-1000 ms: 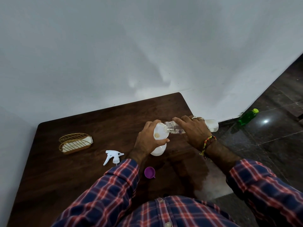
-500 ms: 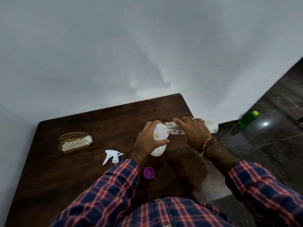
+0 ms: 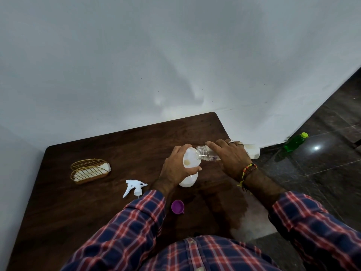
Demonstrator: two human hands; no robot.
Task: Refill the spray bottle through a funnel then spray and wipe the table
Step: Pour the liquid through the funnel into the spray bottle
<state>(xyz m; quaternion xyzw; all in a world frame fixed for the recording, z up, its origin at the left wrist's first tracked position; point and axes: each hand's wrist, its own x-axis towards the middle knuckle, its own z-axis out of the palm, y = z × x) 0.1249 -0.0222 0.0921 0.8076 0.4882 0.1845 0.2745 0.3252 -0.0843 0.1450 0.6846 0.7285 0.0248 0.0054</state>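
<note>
A white spray bottle [image 3: 188, 180] stands on the dark wooden table [image 3: 82, 212] with a white funnel [image 3: 190, 160] in its neck. My left hand [image 3: 175, 167] grips the funnel and the bottle's top. My right hand [image 3: 230, 157] holds a clear plastic bottle [image 3: 204, 152] tipped nearly flat, its open mouth over the funnel's rim. Pale liquid shows at the clear bottle's far end [image 3: 253, 151]. The white trigger sprayer head [image 3: 134, 187] lies loose on the table to the left. A purple cap [image 3: 177, 206] rests near my left sleeve.
A gold wire holder with white cloth or tissue [image 3: 89, 171] sits at the table's left. A white wall runs right behind the table. A green bottle [image 3: 295, 142] stands on the dark tiled floor at the right, past the table's right edge.
Hardly anything differs. Both hands keep the same hold, and the clear bottle stays tipped over the funnel.
</note>
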